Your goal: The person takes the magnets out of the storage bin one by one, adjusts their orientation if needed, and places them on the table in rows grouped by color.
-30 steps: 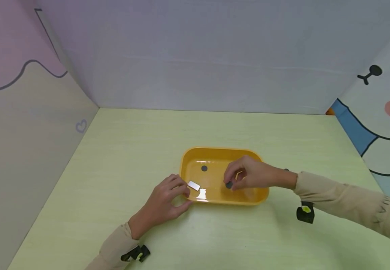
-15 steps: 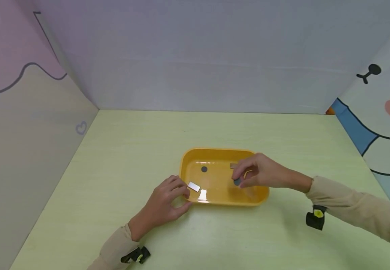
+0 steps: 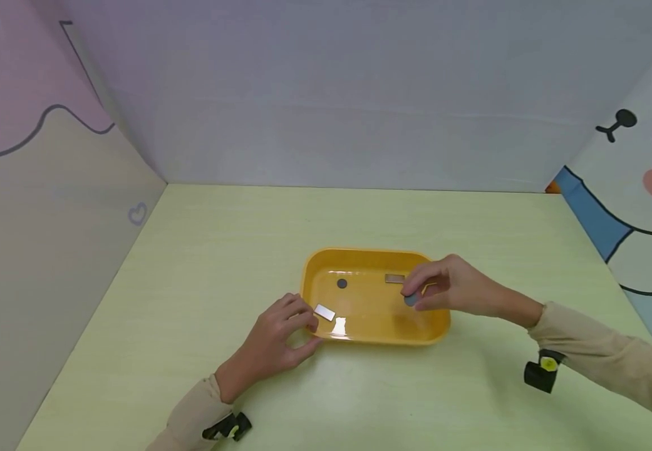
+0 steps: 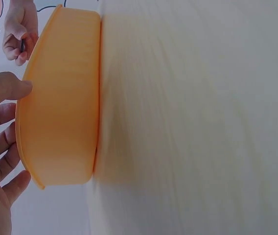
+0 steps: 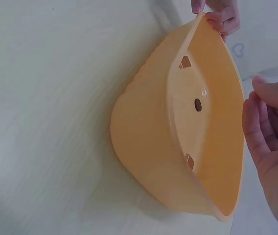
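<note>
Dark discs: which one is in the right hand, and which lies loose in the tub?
The dark disc near the yellow tub's right end is pinched by the right hand. The other disc lies alone on the floor, left of middle.

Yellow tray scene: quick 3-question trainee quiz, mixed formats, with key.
1. True or false: the right hand pinches a dark round disc above the yellow tray.
2. Multiple choice: what does the left hand hold at the tray's near-left rim? A) a silvery rectangular piece B) a dark disc C) nothing
3. Fill in: on the tray floor, clear of both hands, lie a brownish rectangular piece and a second dark ____.

Key: 1 true; 2 A; 3 disc.
</note>
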A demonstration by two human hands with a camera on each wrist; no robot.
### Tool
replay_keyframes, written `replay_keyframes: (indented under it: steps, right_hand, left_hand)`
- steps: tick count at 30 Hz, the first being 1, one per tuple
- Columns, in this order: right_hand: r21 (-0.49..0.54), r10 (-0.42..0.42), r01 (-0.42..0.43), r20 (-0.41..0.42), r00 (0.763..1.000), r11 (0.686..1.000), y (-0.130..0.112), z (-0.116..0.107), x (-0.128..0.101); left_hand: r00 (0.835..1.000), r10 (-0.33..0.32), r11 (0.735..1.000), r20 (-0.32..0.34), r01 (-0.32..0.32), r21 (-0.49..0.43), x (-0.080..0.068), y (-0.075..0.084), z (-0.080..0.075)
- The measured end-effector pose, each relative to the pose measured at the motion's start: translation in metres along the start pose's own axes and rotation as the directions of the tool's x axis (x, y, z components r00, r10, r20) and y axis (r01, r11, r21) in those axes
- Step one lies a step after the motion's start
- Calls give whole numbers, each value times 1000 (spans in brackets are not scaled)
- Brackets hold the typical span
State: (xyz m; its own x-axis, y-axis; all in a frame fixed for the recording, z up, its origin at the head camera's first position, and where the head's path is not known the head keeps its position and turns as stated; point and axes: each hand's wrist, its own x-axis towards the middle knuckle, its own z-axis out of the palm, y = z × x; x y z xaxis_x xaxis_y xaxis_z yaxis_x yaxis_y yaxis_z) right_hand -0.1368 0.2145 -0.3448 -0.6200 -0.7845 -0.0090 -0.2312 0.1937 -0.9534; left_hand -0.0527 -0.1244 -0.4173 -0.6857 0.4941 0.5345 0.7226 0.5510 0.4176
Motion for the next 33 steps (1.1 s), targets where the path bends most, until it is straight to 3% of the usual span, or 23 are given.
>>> replay_keyframes:
  steps: [8, 16, 25, 33]
  right_hand:
    - [26, -29, 29, -11, 1000, 999, 0, -4, -10]
    - [-21, 52, -54, -83, 995, 998, -1, -11, -21]
    - [0, 61, -62, -131, 989, 998, 3, -19, -35]
    - [-25, 143, -150, -195, 970, 988, 7, -30, -49]
  left_hand:
    - [1000, 20, 1000, -16, -21, -10, 0, -1, 0]
    - [1000, 23, 1000, -19, -23, -11, 0, -1, 0]
    - [999, 31, 1000, -22, -31, -6, 0, 0, -1]
    - [999, 31, 1000, -23, -31, -1, 1, 1, 0]
